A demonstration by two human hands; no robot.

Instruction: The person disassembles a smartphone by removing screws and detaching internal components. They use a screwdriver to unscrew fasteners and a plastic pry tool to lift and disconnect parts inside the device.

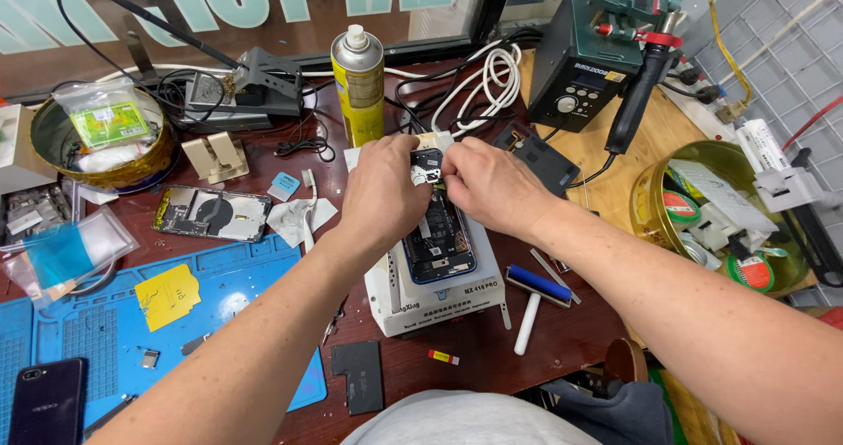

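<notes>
An opened blue-framed phone [439, 238] lies back-up on a white box-shaped heating platform [436, 303], its circuit boards exposed. My left hand [384, 195] rests on the phone's upper left and pinches at its top end near the camera. My right hand [492, 184] grips the top right of the phone, fingertips meeting the left hand's over a small part there. What the fingers pinch is too small to tell.
A yellow spray can [359, 85] stands just behind the hands. A soldering station [584, 58] sits back right, a gold tin [729, 212] of parts right. A blue work mat [132, 313], another opened phone shell [212, 213], a dark phone [46, 401] and a blue roller [536, 291] lie around.
</notes>
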